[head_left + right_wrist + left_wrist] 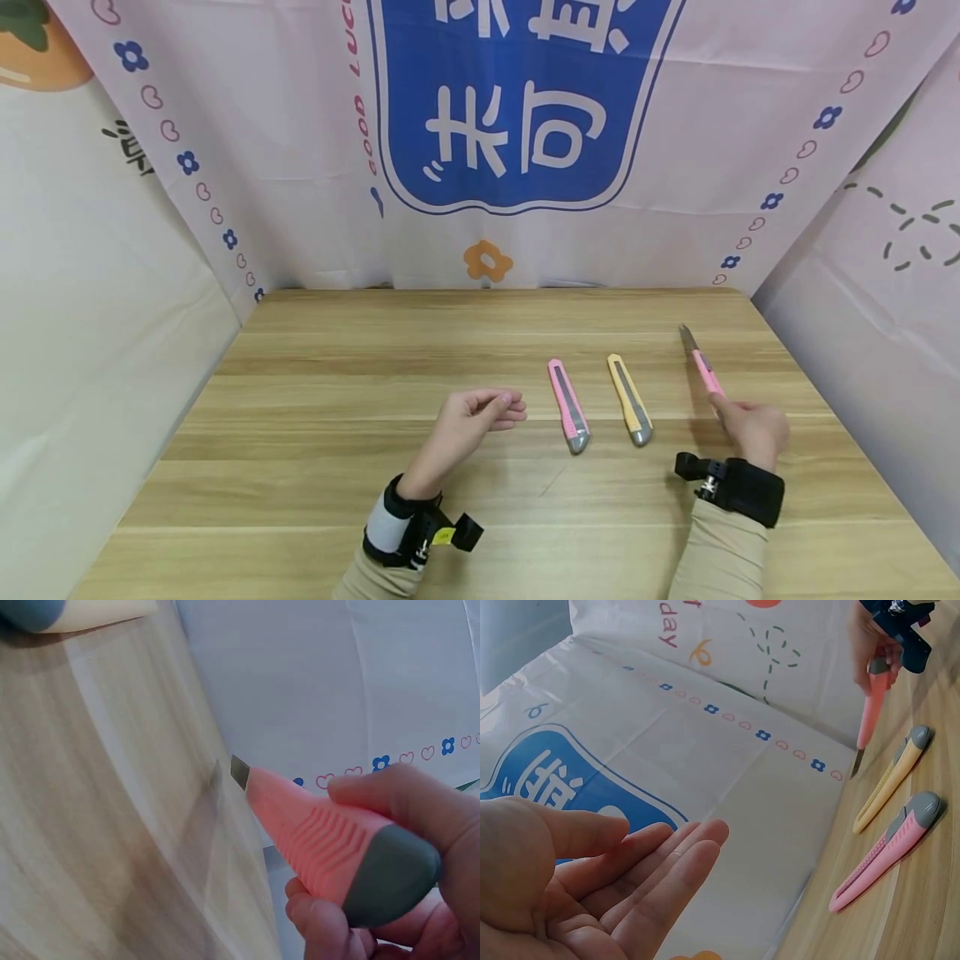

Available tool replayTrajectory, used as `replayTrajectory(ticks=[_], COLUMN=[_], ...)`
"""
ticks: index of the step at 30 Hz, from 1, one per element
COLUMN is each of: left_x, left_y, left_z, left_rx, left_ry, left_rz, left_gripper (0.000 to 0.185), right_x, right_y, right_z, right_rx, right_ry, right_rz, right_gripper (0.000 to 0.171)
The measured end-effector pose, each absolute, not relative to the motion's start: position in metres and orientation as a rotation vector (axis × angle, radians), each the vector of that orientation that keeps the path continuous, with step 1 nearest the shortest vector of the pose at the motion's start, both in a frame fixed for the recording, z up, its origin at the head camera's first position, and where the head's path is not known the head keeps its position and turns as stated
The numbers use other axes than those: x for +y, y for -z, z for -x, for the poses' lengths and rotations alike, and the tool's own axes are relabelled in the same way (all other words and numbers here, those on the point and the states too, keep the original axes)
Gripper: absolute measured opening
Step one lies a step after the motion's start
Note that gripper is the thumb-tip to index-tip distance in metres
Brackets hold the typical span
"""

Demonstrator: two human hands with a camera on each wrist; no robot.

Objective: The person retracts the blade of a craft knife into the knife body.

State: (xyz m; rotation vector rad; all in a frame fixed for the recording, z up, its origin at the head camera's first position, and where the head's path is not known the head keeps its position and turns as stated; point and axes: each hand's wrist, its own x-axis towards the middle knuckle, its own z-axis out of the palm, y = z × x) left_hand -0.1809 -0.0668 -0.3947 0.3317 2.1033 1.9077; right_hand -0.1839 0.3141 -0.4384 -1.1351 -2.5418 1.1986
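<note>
Pink utility knife [705,372] w/ blade out, held above the table at right, tip pointing far. Right hand [752,429] fingers curled round its grey rear end, thumb on ribbed grip [330,840]. Looks light, stiff plastic body; blade sharp & prob brittle, so hold by ribbed body, away from tip. Left hand [474,417] near centre, fingers loosely bent, holds nothing. Between hands lie a second pink knife [568,406] & yellow knife [630,399], blades in, on wooden table [337,467]. No containers in view
</note>
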Motion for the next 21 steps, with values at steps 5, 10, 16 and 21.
replayTrajectory(ticks=[5, 10, 16, 21], left_x=[-0.066, -0.066, -0.066, -0.066], left_y=[0.395, 0.395, 0.397, 0.397], left_z=[0.181, 0.181, 0.181, 0.182], left_rx=[2.1, 2.102, 2.102, 2.092], left_ry=[-1.912, -1.908, -1.891, -1.891], left_rz=[-0.326, -0.333, -0.348, -0.353], left_gripper=[0.031, 0.031, 0.034, 0.035], right_x=[0.31, 0.299, 0.278, 0.259], right_y=[0.429, 0.418, 0.403, 0.389], right_z=[0.184, 0.188, 0.194, 0.195], right_rx=[-2.244, -2.052, -2.088, -2.078], right_ry=[-1.65, -1.922, -1.918, -1.879], right_rz=[1.152, 0.981, 0.837, 0.757], right_gripper=[0.025, 0.017, 0.037, 0.033])
